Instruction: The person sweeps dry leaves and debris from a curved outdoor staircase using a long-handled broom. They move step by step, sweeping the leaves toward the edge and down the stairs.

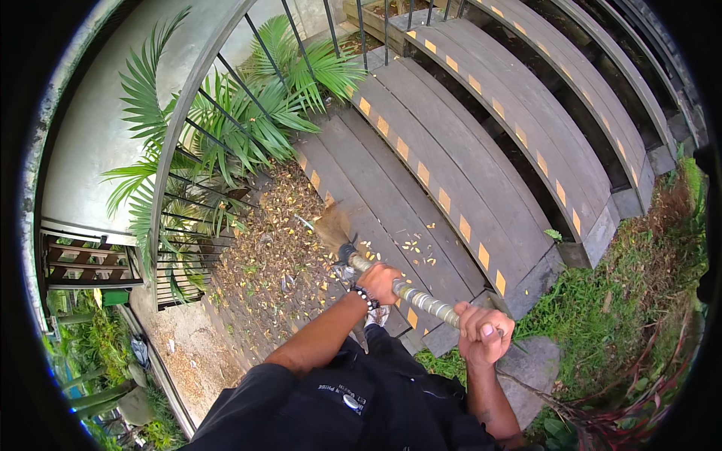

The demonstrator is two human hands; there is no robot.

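Both my hands are closed around the taped handle (426, 301) of a broom. My left hand (379, 283), with a beaded bracelet at the wrist, grips it lower down, near the dark binding. Up at the handle's top end is my right hand (486, 334). The broom's brown bristles (333, 225) look blurred and rest over the front edge of a wooden step (366, 191). Left of them, dry leaves and yellow petals (265, 237) lie thickly on the planks, with a thin pale stick (303, 221) beside the bristles. Scattered yellow petals (414, 245) lie on the step.
Curved wooden stairs (451, 113) with yellow edge marks rise to the upper right, with open gaps between treads. A metal railing (169, 141) and palm fronds (225, 124) border the left. Grass (598, 304) and a flat stone (530, 372) lie at right.
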